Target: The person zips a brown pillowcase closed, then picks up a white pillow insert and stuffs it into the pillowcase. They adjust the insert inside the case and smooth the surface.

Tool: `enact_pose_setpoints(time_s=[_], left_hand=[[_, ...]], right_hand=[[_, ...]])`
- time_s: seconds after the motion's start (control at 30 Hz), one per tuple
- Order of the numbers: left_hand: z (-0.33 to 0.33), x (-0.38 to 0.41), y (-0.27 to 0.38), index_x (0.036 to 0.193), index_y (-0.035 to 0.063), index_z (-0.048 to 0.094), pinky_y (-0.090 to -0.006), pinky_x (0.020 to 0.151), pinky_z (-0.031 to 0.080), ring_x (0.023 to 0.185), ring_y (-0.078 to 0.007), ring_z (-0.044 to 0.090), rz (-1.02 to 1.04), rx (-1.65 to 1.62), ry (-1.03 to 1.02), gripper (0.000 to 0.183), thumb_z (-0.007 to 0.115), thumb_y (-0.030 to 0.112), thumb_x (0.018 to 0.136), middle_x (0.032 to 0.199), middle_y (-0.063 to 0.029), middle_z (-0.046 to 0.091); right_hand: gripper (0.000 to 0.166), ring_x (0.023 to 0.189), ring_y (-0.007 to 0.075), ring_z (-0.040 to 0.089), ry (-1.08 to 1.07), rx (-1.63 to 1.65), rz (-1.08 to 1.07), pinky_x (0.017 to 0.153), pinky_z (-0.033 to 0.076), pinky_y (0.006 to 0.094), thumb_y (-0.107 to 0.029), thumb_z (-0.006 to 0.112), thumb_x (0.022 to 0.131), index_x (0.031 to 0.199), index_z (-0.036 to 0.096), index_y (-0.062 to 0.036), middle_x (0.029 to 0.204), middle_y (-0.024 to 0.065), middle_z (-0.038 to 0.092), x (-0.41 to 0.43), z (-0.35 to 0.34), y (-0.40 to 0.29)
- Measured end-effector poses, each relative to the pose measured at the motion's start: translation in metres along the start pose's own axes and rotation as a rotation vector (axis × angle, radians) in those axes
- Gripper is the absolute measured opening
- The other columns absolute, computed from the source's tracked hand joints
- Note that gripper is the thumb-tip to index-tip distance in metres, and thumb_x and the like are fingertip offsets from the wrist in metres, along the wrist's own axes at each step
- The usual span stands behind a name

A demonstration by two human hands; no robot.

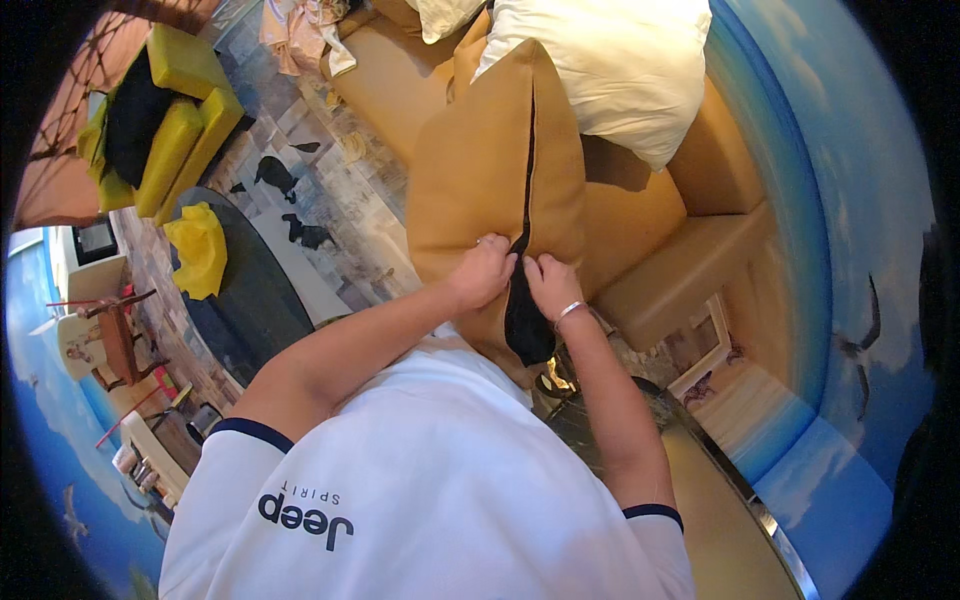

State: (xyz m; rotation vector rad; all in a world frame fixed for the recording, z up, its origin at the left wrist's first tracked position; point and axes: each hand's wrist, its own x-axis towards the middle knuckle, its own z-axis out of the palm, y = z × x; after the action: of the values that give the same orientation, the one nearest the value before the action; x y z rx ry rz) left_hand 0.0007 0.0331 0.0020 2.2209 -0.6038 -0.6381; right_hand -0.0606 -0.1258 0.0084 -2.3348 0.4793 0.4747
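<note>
In front of my white shirt stands a tan leather-look cushion, with its zipper seam running down the side that faces me. Towards the bottom the seam gapes, and black inner material shows through. My left hand grips the cover's edge on the left of this opening. Opposite it, my right hand, with a bracelet at the wrist, pinches the other edge. The thumbs almost meet at the top of the gap. Whether the fingers hold a zipper pull is hidden.
Behind the cushion is a tan sofa with a large cream pillow. On the left, a yellow cloth lies on a dark oval table. Farther off stands a yellow armchair. A table is close on my right.
</note>
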Motion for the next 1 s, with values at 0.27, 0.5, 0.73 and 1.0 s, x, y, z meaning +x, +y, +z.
enact_pose_setpoints(time_s=[0.27,0.5,0.73,1.0], left_hand=[[-0.004,-0.002,0.007,0.097,-0.0038,0.053,-0.0495,0.077,0.052,0.089,-0.0442,0.060,0.007,0.079,-0.019,0.032,0.065,0.024,0.087,0.098,-0.0266,0.058],[0.011,0.007,0.009,0.091,-0.0001,0.051,-0.0485,0.075,0.049,0.088,-0.0411,0.058,-0.032,0.029,0.014,0.027,0.068,0.020,0.084,0.093,-0.0219,0.056],[0.001,0.004,-0.020,0.084,-0.0008,0.053,-0.0424,0.073,0.044,0.083,-0.0364,0.054,0.004,-0.336,0.005,0.020,0.063,0.016,0.086,0.087,-0.0190,0.054],[-0.014,-0.021,0.001,0.088,-0.0011,0.050,-0.0479,0.071,0.044,0.082,-0.0434,0.053,0.166,-0.097,0.076,0.028,0.058,0.025,0.094,0.088,-0.0232,0.053]], right_hand=[[0.040,0.082,0.0401,0.066,-0.036,-0.346,-0.038,0.073,0.052,0.0506,-0.039,0.052,0.091,0.083,0.065,-0.0019,0.083,0.0228,0.068,-0.005,-0.039,-0.015],[0.026,0.075,0.0424,0.063,0.086,-0.173,-0.292,0.067,0.051,0.0500,-0.026,0.050,0.091,0.083,0.057,-0.0020,0.075,0.0218,0.063,-0.017,-0.056,0.000],[0.019,0.079,0.0455,0.058,0.018,0.007,-0.368,0.070,0.047,0.0519,-0.020,0.049,0.093,0.088,0.052,-0.0013,0.083,0.0248,0.059,-0.018,0.012,-0.018],[0.024,0.082,0.0460,0.060,-0.051,0.001,-0.354,0.070,0.048,0.0542,-0.025,0.053,0.092,0.099,0.054,-0.0029,0.091,0.0243,0.062,-0.014,0.017,-0.011]])
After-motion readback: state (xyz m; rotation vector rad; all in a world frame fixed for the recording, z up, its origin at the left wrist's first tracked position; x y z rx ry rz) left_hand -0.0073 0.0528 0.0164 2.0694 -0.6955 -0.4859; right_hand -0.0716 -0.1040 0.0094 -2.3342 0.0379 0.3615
